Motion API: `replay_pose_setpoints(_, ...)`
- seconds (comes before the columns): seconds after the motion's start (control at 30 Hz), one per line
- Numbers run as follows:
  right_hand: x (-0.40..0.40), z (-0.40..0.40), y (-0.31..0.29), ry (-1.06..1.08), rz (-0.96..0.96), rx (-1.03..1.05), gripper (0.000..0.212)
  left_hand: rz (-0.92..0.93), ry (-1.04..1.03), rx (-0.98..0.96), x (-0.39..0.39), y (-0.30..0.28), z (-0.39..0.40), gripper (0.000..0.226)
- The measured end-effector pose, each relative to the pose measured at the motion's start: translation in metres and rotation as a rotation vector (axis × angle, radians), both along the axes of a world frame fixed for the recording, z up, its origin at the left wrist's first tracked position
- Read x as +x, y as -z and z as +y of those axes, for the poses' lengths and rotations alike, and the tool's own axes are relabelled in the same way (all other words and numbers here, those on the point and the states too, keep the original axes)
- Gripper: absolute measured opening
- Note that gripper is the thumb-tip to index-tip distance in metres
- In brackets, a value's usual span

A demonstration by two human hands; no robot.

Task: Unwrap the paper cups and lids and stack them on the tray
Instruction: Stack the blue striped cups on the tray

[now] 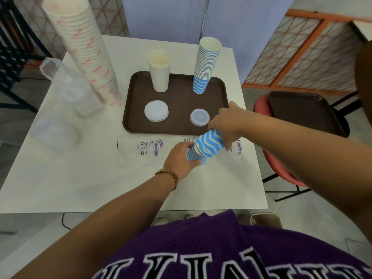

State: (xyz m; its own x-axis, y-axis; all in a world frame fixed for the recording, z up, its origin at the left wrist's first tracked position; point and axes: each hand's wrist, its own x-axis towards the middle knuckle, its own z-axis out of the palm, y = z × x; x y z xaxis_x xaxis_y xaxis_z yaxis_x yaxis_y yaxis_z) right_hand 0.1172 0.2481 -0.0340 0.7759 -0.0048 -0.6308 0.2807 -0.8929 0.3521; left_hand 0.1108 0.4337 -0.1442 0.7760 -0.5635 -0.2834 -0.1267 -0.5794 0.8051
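Observation:
On the white table lies a brown tray (pixel 138 91). It carries a short stack of plain white cups (pixel 160 74), a tall stack of blue zigzag cups (pixel 205 67), a pile of large white lids (pixel 156 110) and a pile of small lids (pixel 199 117). In front of the tray I hold a short stack of blue zigzag cups (pixel 208 147) lying tilted on its side. My left hand (pixel 179 158) grips its lower end. My right hand (pixel 225 121) grips its upper end. Under the stack lies an empty clear printed cup wrapper (pixel 147 149).
A tall leaning stack of white cups with red print (pixel 84 49) stands at the left of the tray. Clear plastic sleeves (pixel 68 85) lie beside it. At the right, a red chair (pixel 281 168) holds another brown tray (pixel 306 111).

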Motion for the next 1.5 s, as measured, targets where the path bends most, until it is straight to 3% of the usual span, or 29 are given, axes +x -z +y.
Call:
replay_pose_setpoints(0.17,0.000,0.003,0.014,-0.061,-0.031,0.010,0.065,0.019,-0.012,-0.020,0.001,0.002,0.000,0.063)
replay_pose_setpoints(0.43,0.002,-0.039,0.006,0.310,-0.026,0.252,0.066,0.058,0.016,-0.074,0.003,0.003,-0.009,0.081)
replay_pose_setpoints(0.5,0.004,-0.056,-0.002,0.471,-0.076,0.443,0.061,0.044,0.034,-0.071,0.005,0.004,-0.012,0.076)
replay_pose_setpoints(0.63,0.016,-0.081,-0.008,0.845,-0.386,1.162,0.075,0.030,0.038,-0.058,0.006,0.006,-0.014,0.072)
replay_pose_setpoints(0.77,0.060,-0.091,-0.014,0.922,-0.693,1.536,0.084,0.006,0.059,-0.052,0.008,0.009,-0.016,0.067)
replay_pose_setpoints(0.87,0.093,-0.091,-0.023,0.991,-0.938,1.526,0.078,0.013,0.066,-0.028,0.009,0.009,-0.017,0.068)
replay_pose_setpoints(0.97,0.126,-0.093,-0.026,1.015,-1.038,1.490,0.083,-0.008,0.077,-0.028,0.011,0.010,-0.017,0.068)
replay_pose_setpoints(1.07,0.154,-0.104,-0.019,1.033,-1.072,1.421,0.095,-0.009,0.063,-0.045,0.011,0.012,-0.016,0.066)
replay_pose_setpoints(1.4,0.195,-0.111,-0.001,1.064,-1.034,1.311,0.098,-0.011,0.052,-0.024,0.010,0.022,-0.014,0.073)
replay_pose_setpoints(1.5,0.184,-0.107,0.006,1.146,-0.971,1.316,0.121,-0.007,0.048,-0.023,0.010,0.021,-0.014,0.069)
